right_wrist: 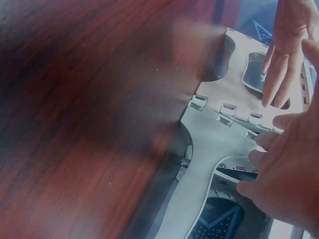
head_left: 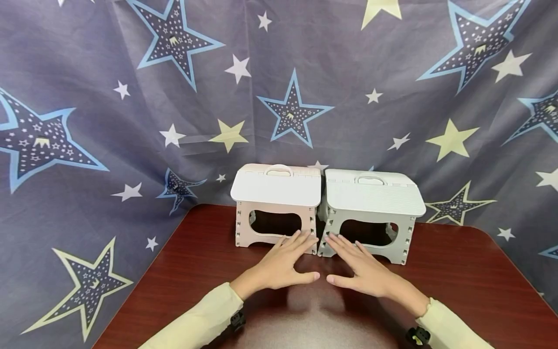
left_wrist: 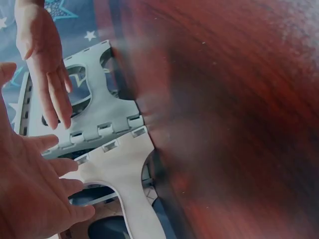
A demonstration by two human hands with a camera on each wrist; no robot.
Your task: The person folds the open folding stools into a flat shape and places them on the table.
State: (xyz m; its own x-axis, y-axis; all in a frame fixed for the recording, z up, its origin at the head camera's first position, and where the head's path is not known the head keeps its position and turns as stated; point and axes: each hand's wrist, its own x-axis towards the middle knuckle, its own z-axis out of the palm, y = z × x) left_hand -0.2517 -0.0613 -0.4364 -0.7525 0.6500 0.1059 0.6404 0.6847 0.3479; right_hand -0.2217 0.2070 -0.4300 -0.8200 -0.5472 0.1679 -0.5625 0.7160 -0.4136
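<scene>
Two folding step stools stand side by side on a dark red wooden table: a pale pink stool [head_left: 276, 189] on the left and a pale grey-green stool [head_left: 375, 194] on the right. Each has a carry handle on top and a wide opening in its front. My left hand [head_left: 283, 264] is held before the pink stool, fingers straight and spread. Opposite it, my right hand [head_left: 364, 269] is in front of the grey-green stool with its fingers extended too. Neither hand holds anything. Whether fingertips touch the stools, I cannot tell.
The table [head_left: 196, 261] has a glossy wood-grain top and rounded far corners. Behind it and at both sides hangs a dark blue-grey cloth [head_left: 209, 179] printed with stars. The stools stand near the table's back edge, close to the cloth.
</scene>
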